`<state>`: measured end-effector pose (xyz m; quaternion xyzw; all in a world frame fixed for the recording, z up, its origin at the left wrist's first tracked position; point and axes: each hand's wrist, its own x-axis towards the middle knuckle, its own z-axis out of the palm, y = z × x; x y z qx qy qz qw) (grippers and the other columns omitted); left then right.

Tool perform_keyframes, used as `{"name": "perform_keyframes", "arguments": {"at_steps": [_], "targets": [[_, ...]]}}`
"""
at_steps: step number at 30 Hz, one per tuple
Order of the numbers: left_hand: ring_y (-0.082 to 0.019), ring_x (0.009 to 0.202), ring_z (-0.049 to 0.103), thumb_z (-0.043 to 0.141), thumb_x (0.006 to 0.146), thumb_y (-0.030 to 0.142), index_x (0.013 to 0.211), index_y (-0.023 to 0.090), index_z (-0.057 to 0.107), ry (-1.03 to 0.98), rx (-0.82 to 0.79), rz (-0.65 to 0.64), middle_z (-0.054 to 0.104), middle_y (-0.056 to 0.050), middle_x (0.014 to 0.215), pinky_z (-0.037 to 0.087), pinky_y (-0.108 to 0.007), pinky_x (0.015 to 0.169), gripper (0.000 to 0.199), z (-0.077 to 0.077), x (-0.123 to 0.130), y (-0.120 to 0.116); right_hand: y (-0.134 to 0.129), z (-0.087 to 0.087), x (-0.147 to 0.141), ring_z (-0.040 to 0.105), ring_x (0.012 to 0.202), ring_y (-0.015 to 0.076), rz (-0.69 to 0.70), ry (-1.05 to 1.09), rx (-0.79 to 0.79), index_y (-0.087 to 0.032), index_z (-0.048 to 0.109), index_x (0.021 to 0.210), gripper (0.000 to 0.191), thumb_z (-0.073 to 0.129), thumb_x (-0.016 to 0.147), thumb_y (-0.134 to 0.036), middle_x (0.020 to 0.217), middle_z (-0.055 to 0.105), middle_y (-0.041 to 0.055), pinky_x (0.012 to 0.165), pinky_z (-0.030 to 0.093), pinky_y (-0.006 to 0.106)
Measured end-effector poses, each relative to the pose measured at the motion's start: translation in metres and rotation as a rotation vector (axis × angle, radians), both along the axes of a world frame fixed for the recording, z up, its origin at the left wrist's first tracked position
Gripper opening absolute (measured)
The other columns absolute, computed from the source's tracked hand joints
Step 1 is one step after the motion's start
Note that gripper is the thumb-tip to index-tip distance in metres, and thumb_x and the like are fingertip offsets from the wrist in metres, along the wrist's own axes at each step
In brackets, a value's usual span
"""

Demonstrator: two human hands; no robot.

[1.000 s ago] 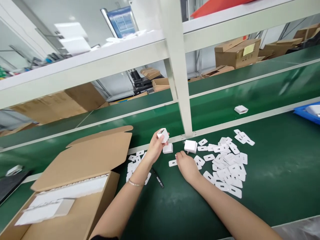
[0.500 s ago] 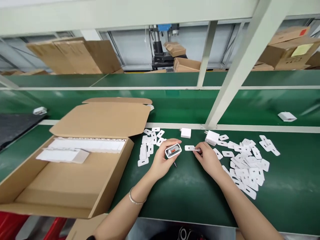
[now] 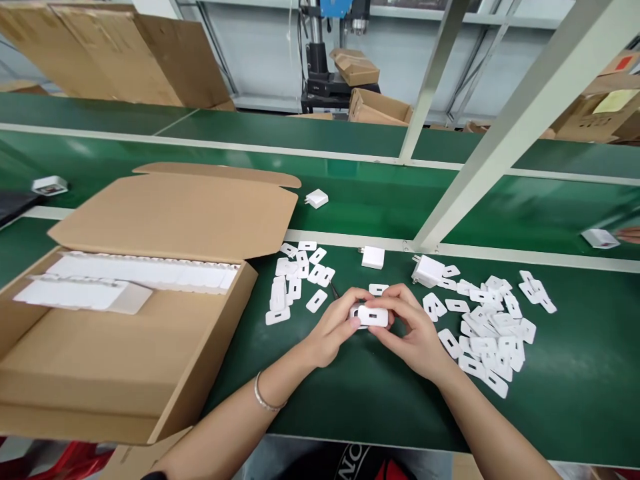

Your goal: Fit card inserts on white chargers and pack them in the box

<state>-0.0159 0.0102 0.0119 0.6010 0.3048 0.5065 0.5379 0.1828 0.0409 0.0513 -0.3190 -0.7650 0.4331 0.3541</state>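
Note:
My left hand (image 3: 327,333) is closed round a white charger housing (image 3: 355,311), which is mostly hidden by the fingers and a plate. With its thumb and fingers, my right hand (image 3: 417,330) pinches a white end plate (image 3: 379,319) with a small dark slot. That plate lies over the housing's open end, shifted to the right; whether it is seated I cannot tell. Just behind my fingers is a loose end plate (image 3: 379,289) on the green bench. A thin dark tool (image 3: 335,291) pokes out beyond my left hand.
Loose end plates lie in a large pile (image 3: 493,333) at right and a smaller group (image 3: 295,273) at left. Two chargers with prongs (image 3: 373,257) (image 3: 429,271) stand behind my hands. An open cardboard box (image 3: 200,373) fills the left. Another person's hand (image 3: 629,235) shows at far right.
My right hand has brought an end plate leftward from the bench to the housing's open end. The housing's inside is now covered from view. My head view has tilted down.

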Motion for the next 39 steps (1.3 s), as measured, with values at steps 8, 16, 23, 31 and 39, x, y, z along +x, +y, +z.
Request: {"name": "perform_keyframes", "arguments": {"at_steps": [8,16,23,31,39], "targets": [[-0.027,0.098,0.066,0.048,0.105,0.057,0.126,0.02,0.056,0.015,-0.013,-0.01,0.068,-0.01,0.112,0.052,-0.04,0.089,0.043,-0.002,0.001,-0.003,-0.004,0.002,-0.001,0.055,0.085,0.0132,0.062,-0.043,-0.022,-0.033,0.072,0.122,0.028,0.068,0.096,-0.022,0.109,0.051,0.0047,0.075,0.058,0.028],[-0.026,0.098,0.065,0.046,0.107,0.054,0.123,0.021,0.058,0.141,0.11,0.067,0.065,-0.01,0.113,0.052,-0.04,0.09,0.038,0.002,-0.001,-0.002,-0.004,0.003,-0.002,0.059,0.088,0.014,0.081,-0.06,-0.03,-0.034,0.072,0.12,0.025,0.066,0.098,-0.023,0.113,0.052,0.005,0.076,0.059,0.03],[-0.028,0.111,0.063,0.044,0.108,0.053,0.128,0.022,0.056,0.161,0.183,0.13,0.062,-0.012,0.123,0.05,-0.043,0.097,0.039,-0.002,-0.001,-0.001,-0.003,-0.009,-0.002,0.058,0.095,0.0184,0.03,-0.016,-0.075,-0.032,0.061,0.137,0.044,0.07,0.096,-0.046,0.118,0.052,0.0075,0.083,0.058,0.035],[-0.03,0.122,0.057,0.039,0.109,0.054,0.129,0.026,0.056,0.142,0.221,0.243,0.05,-0.013,0.133,0.053,-0.046,0.097,0.039,-0.013,0.005,-0.006,-0.005,-0.017,-0.011,0.062,0.089,0.0169,0.061,0.033,-0.424,-0.026,0.043,0.144,0.052,0.048,0.105,-0.06,0.11,0.064,0.0066,0.08,0.058,0.033],[-0.026,0.109,0.057,0.028,0.112,0.051,0.141,0.027,0.051,0.316,0.217,0.234,0.054,-0.011,0.122,0.05,-0.043,0.094,0.044,-0.011,-0.001,-0.002,-0.003,-0.027,-0.011,0.062,0.093,0.017,0.018,0.09,-0.37,-0.025,0.054,0.135,0.047,0.058,0.101,-0.058,0.106,0.063,0.0054,0.077,0.056,0.03]]}}
